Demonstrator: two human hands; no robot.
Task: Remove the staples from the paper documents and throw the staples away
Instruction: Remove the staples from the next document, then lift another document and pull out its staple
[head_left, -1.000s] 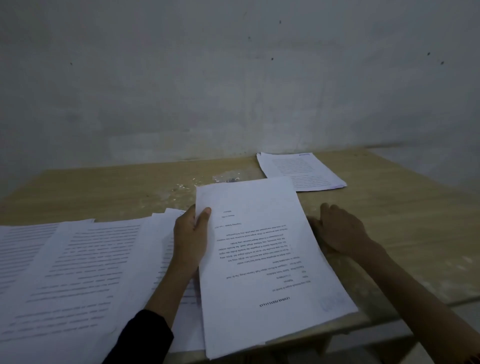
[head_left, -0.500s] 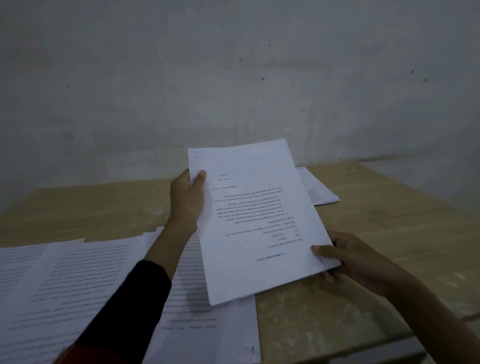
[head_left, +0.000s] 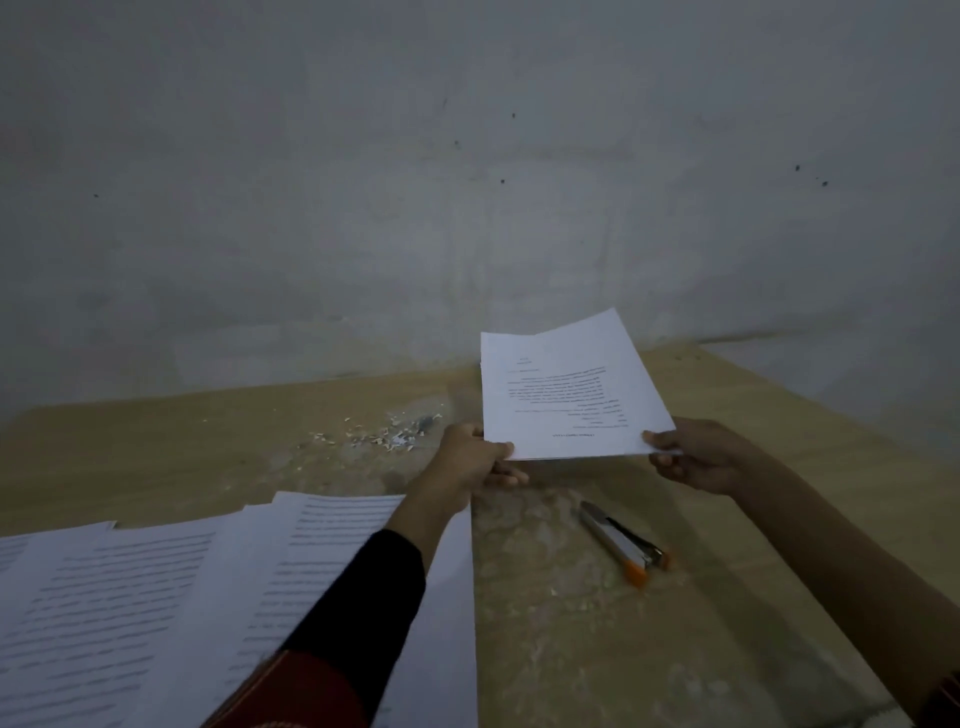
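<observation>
Document (head_left: 569, 395): white printed sheets, lifted off the desk toward its far right, text upside down.
Left hand (head_left: 470, 462): pinching the near-left corner.
Right hand (head_left: 698, 457): clamped on the near-right corner.
Desk (head_left: 597, 623): pale wood, scuffed and blotchy, against a bare grey wall (head_left: 467, 182).
Staple scraps (head_left: 384, 434): small scattered bits, uncountable.
Stapler tool (head_left: 623, 543): one, metal with orange end.
Spread pages (head_left: 156, 597): overlapping, near left.

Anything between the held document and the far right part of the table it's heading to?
Nothing visible. Both the left hand and right hand hold the document above the table. The stapler lies nearer, behind its path; the paper hides the spot beneath.
</observation>
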